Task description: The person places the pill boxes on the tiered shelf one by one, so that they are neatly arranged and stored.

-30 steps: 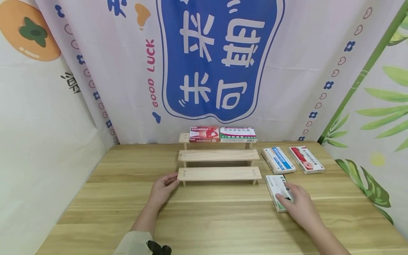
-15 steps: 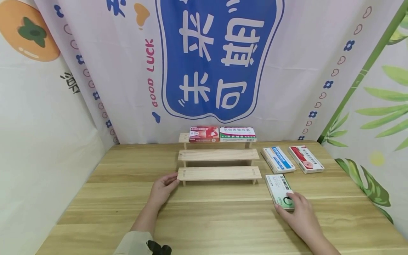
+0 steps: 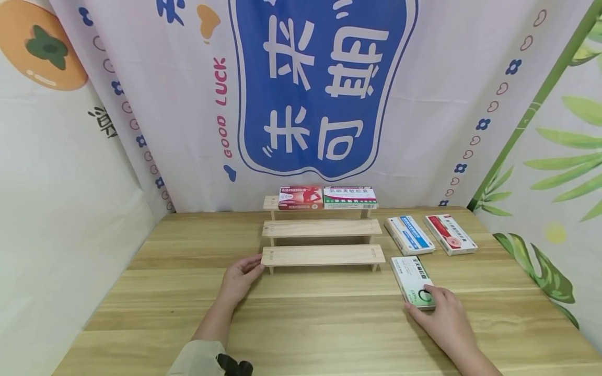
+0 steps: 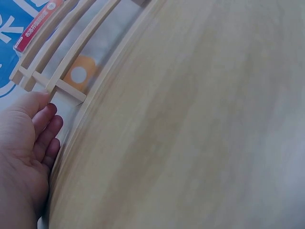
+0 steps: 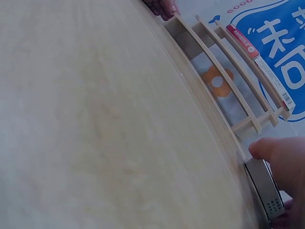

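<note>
A three-tier wooden display rack (image 3: 323,255) stands at the back middle of the table. My left hand (image 3: 239,279) holds the left end of its lowest tier; in the left wrist view the thumb of that hand (image 4: 24,138) meets the rack's corner. To the right of the rack, a white and green medicine box (image 3: 409,277) lies flat on the table. My right hand (image 3: 444,318) grips the near end of that box, thumb on the left and fingers on the right. In the right wrist view the fingers' far side is mostly hidden behind the box (image 5: 264,186).
On the top tier sit a red medicine box (image 3: 301,198) and a white, green and purple one (image 3: 350,197), side by side. A blue and white box (image 3: 410,235) and a red and white box (image 3: 451,234) lie on the table (image 3: 301,329) at the right. A printed cloth (image 3: 193,104) hangs behind.
My right hand has slid back toward the near end of the green and white box, uncovering more of its top. The box and my left hand have hardly moved.
</note>
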Demonstrator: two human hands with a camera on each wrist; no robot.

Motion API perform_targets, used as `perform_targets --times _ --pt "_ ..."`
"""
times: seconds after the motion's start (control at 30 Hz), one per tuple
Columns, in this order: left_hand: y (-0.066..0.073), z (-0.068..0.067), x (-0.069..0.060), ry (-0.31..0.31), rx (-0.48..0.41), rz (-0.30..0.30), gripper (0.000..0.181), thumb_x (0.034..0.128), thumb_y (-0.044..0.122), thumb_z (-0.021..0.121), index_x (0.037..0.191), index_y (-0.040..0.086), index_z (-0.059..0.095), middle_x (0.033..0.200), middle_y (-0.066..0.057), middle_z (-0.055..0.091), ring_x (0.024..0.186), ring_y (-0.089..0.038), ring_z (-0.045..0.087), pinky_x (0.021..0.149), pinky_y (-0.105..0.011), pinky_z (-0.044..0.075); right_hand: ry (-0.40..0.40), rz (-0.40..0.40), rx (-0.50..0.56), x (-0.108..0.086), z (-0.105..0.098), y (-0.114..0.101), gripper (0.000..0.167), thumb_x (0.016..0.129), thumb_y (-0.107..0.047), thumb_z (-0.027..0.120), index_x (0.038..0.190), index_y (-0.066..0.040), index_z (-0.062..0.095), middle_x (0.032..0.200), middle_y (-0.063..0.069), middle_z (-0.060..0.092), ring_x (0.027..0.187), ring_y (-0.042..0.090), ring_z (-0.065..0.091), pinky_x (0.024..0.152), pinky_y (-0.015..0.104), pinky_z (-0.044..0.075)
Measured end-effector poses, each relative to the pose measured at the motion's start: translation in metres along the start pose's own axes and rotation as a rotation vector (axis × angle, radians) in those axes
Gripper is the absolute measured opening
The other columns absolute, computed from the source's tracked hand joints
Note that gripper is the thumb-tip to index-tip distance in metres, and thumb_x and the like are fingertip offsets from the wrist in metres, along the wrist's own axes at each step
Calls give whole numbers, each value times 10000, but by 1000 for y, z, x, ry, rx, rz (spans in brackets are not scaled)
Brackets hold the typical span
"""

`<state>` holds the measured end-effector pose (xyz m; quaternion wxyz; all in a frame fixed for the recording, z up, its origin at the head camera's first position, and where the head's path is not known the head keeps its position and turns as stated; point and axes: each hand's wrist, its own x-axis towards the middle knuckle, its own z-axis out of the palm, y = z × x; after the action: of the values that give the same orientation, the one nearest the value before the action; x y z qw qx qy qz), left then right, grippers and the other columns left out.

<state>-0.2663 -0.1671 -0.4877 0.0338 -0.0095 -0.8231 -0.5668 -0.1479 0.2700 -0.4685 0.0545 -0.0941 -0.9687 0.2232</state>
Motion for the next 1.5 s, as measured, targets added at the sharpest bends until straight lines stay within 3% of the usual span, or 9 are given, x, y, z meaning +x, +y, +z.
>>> perform_targets --times 0.27,0.47,0.57,0.8,1.1,1.3,1.5 --pt "1 0 1 0 -3 8 346 928 169 673 1246 35 643 1259 -166 667 1197 -308 620 1053 -432 473 -6 12 54 2 -8 -4 886 848 -620 643 1393 52 452 1358 361 435 1229 549 418 978 687 386" --pt "1 0 0 -1 -7 2 339 926 159 673 1241 36 646 1250 -165 672 1190 -308 623 1040 -424 485 72 -108 79 10 -21 -19 750 851 -514 701 1363 1 510 1367 322 462 1225 525 447 969 692 393" --pt "0 0 0 -1 -7 -2 337 924 156 675 1239 38 648 1246 -160 675 1190 -302 625 1045 -425 480 66 -176 109 17 -29 -30 716 855 -488 709 1369 -28 517 1380 295 475 1239 503 449 986 692 381" --pt "0 0 0 7 -4 -2 334 924 168 678 1233 44 653 1240 -158 679 1188 -305 625 1050 -442 474 17 -331 144 39 -36 -60 678 840 -457 738 1369 -81 541 1430 246 477 1291 485 441 1008 703 374" --pt "-1 0 1 9 1 -1 335 925 178 680 1233 47 655 1236 -157 682 1180 -299 631 1039 -429 486 -69 -445 177 61 -21 -96 650 826 -427 761 1364 -120 563 1438 175 496 1316 420 461 1029 642 409" --pt "2 0 -1 4 -24 -6 338 924 164 679 1233 29 652 1236 -162 680 1183 -294 630 1035 -418 489 -103 -475 140 69 -14 -121 641 826 -451 751 1362 -149 572 1436 149 512 1321 395 468 1041 624 407" --pt "4 1 -2 6 -40 -10 334 920 140 678 1231 23 652 1233 -162 682 1181 -287 633 1025 -385 496 -185 -470 149 77 -5 -143 667 829 -476 732 1390 -167 546 1469 148 477 1348 401 442 1063 636 385"
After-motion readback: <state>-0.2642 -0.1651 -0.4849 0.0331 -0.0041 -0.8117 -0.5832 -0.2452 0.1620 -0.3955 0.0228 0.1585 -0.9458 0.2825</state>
